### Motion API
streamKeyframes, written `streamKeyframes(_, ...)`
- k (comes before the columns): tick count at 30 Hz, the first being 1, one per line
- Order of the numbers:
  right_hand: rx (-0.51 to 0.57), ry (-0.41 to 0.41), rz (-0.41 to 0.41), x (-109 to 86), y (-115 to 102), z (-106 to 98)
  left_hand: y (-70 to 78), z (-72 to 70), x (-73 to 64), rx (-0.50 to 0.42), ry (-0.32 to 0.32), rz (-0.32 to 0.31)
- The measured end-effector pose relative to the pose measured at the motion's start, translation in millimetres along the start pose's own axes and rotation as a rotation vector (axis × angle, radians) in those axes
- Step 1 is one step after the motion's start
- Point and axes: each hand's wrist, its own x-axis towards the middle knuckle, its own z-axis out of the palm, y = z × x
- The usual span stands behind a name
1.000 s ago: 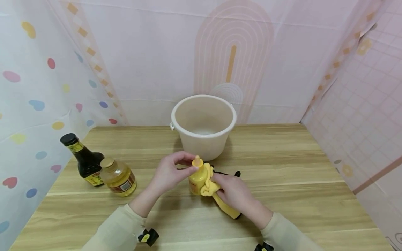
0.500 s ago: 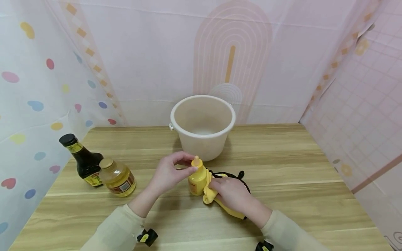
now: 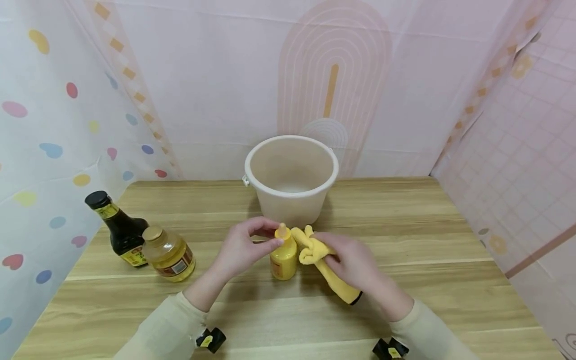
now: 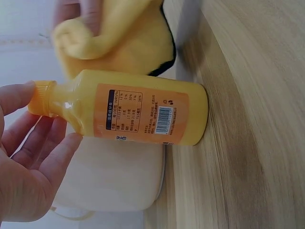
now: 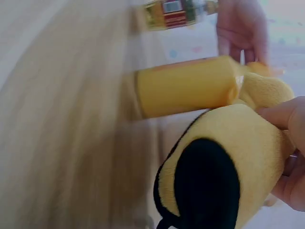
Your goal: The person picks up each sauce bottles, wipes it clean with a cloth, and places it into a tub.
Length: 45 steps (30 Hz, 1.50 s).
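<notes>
A yellow squeeze bottle [image 3: 284, 264] with an orange label [image 4: 138, 112] stands upright on the table in front of the bucket. My left hand [image 3: 243, 247] pinches its cap and neck; in the left wrist view, the thumb is on the yellow cap [image 4: 42, 98]. To the bottle's right, my right hand [image 3: 355, 260] grips a bunched yellow cloth [image 3: 336, 281] with black edging. A large black patch [image 5: 207, 183] shows on the cloth in the right wrist view. Some fingers of the right hand are hidden behind the cloth.
Behind the hands stands a white bucket [image 3: 292, 207], near the back edge of the wooden table [image 3: 405, 220]. At the left are a dark sauce bottle [image 3: 123, 232] and a squat oil bottle [image 3: 173, 257]. Patterned curtains [image 3: 216, 85] border the table's back and sides.
My right hand has drawn the cloth from the bottle's right side, shifting slightly right and up in the head view. The left hand and the bottle have stayed in place.
</notes>
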Motion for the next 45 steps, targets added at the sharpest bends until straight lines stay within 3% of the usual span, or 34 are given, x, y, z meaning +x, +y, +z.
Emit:
streamKeyframes(6, 0.019, 0.12, -0.052, 8.4, -13.0, -3.3, -1.3, -0.1, 0.7, -0.001, -0.002, 0.009)
streamKeyframes(17, 0.018, 0.161, -0.153, 13.0, -21.9, 14.6, 0.5, -0.5, 0.1, -0.002, 0.001, 0.004)
streamKeyframes(36, -0.072, 0.05, -0.14, 4.3, -21.0, 19.9, 0.8, 1.1, -0.4, -0.014, -0.001, -0.001)
streamKeyframes(45, -0.17, 0.061, -0.185, 3.2, -20.1, 23.5, 1.9, 0.4, -1.0, -0.012, 0.002, 0.001)
